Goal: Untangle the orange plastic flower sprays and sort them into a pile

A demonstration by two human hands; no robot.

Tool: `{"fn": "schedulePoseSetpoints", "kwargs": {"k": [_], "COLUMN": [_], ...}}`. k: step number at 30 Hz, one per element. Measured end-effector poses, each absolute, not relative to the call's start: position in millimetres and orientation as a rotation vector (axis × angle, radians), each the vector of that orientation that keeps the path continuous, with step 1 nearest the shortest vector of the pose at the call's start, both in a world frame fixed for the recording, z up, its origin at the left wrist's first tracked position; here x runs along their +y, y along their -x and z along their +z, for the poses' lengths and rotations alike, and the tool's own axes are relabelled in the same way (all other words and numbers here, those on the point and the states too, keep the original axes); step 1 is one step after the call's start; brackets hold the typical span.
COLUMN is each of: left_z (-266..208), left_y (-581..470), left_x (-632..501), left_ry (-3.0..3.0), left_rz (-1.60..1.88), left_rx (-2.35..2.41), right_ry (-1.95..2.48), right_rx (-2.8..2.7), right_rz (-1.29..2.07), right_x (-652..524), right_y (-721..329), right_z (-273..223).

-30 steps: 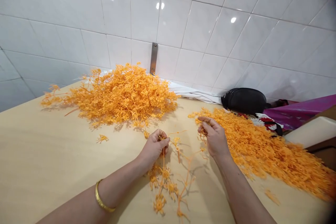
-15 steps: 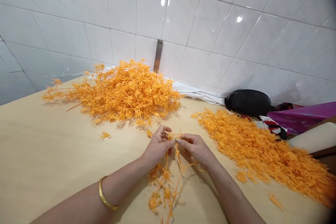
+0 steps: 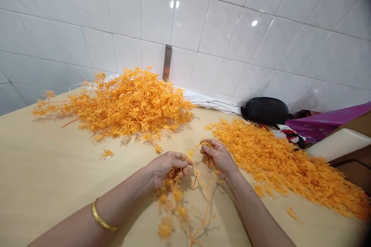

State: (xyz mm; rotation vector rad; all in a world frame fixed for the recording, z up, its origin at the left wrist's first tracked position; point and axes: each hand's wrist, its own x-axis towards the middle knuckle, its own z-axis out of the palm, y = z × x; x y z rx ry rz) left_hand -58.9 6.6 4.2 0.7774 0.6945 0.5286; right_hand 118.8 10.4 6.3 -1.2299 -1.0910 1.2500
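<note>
Orange stem point(image 3: 203, 222) trails bodyward from the pinching left hand point(image 3: 169, 165). The right hand point(image 3: 219, 159), just beside, grips sprigs point(image 3: 210, 163).

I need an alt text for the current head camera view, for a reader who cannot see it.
A person's left hand and right hand hold thin, branching orange pieces over a pale table. A tangled orange heap lies beyond, to the left, a flatter orange pile spreads to the right, and a black bag sits near the white tiled wall.
</note>
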Motion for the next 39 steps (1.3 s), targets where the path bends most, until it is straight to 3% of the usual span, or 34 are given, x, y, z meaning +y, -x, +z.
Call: {"fn": "schedulePoseSetpoints", "kwargs": {"k": [9,17,27,39], "left_z": [3.8,17.4,8.7,5.3], "left_y": [60.3,51.0,47.2,47.0], "left_x": [9.4,3.6,-1.3,-3.1], "left_ry": [-0.845,-1.078,-1.229,-1.297], "left_rz": [0.668,0.738,0.789,0.858], "left_rx": [0.746,0.971,0.987,1.057], "right_ry": [1.172,1.299,1.386,1.38], "right_rx": [-1.478,-1.336,-0.614,-1.077], "right_rz": [1.379,0.745,0.432,0.658], "right_x": [8.0,18.9,33.3,26.8], "right_y": [-141.7,-128.9,-172.1,-149.5], "right_z": [15.1,6.2,3.2,7.1]}}
